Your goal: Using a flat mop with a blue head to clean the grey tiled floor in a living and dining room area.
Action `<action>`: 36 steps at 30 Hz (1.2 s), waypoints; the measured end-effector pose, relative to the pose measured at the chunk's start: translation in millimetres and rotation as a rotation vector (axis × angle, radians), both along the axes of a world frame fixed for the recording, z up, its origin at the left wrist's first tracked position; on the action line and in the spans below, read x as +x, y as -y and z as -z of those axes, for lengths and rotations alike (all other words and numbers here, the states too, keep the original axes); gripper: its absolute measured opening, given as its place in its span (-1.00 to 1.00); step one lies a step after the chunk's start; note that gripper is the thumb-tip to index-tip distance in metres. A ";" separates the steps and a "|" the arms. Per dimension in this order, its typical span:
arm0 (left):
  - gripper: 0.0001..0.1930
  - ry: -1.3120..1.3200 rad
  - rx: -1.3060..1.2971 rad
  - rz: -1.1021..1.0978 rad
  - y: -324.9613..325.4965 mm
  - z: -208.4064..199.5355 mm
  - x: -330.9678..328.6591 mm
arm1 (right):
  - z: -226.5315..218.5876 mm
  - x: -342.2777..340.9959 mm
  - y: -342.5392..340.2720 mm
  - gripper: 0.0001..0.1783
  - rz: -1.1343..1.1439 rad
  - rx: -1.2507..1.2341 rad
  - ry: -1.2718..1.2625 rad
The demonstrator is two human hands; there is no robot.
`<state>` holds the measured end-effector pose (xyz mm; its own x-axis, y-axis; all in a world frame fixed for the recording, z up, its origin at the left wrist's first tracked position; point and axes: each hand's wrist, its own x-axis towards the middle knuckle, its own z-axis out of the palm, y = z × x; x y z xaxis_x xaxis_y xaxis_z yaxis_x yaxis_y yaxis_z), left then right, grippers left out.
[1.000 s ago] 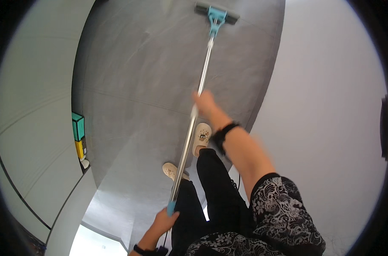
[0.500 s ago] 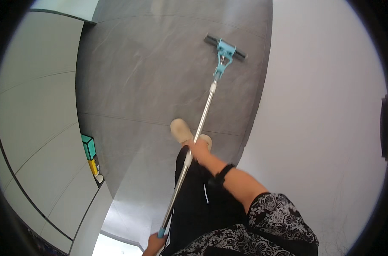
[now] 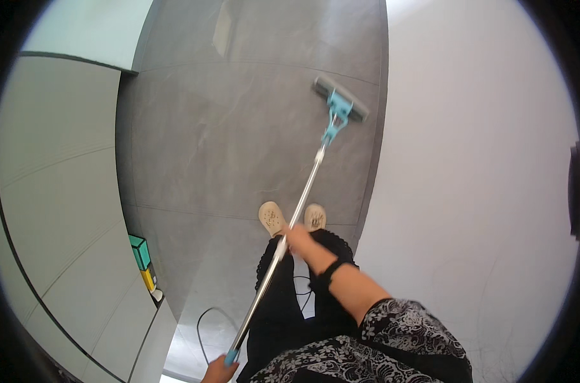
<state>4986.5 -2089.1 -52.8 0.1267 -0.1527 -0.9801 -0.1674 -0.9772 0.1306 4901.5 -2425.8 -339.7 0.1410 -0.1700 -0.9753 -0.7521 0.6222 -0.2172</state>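
Note:
A sponge mop [image 3: 310, 182] with a silver pole and light-blue head frame slants across the view. Its dark grey sponge head [image 3: 359, 115] is on the grey tiled floor, not far from the wall on the right, and looks slightly blurred. My right hand [image 3: 297, 240] is wrapped round the middle of the pole, above my feet. At the bottom edge, my left hand [image 3: 220, 370] grips the pole's blue end, partly cut off by the picture's edge.
Pale cabinets [image 3: 60, 185] line the left side. A green box [image 3: 139, 253] and a yellow item [image 3: 149, 279] lie at their foot. A white wall [image 3: 468, 166] runs along the right. A thin black cable [image 3: 200, 329] loops on the floor near my legs.
The mop head has come nearer to my feet, and its angle has turned a little. Both shoes now show side by side, and the cable has come into view.

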 end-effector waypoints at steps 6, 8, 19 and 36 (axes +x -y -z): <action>-0.75 -0.055 0.207 -0.645 -73.0 -23.9 -13.9 | -61.8 11.2 3.1 -0.71 0.204 0.115 0.066; -0.78 -0.054 0.161 -0.367 -45.8 -21.1 5.9 | -49.0 12.6 11.6 -0.69 0.224 0.100 0.042; -0.65 0.145 0.297 -0.132 287.3 88.2 8.1 | 19.8 85.1 312.4 -0.67 -0.052 -0.032 0.139; -0.78 -0.367 0.059 -0.694 512.6 160.9 -23.2 | 61.6 110.1 480.2 -0.62 -0.170 -0.667 -0.097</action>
<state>4963.3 -2601.8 -213.7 -0.1590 -0.1034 -0.9818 0.5276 -0.8495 0.0040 5011.6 -2906.0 -401.2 0.1368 -0.7206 -0.6797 -0.8626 0.2506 -0.4394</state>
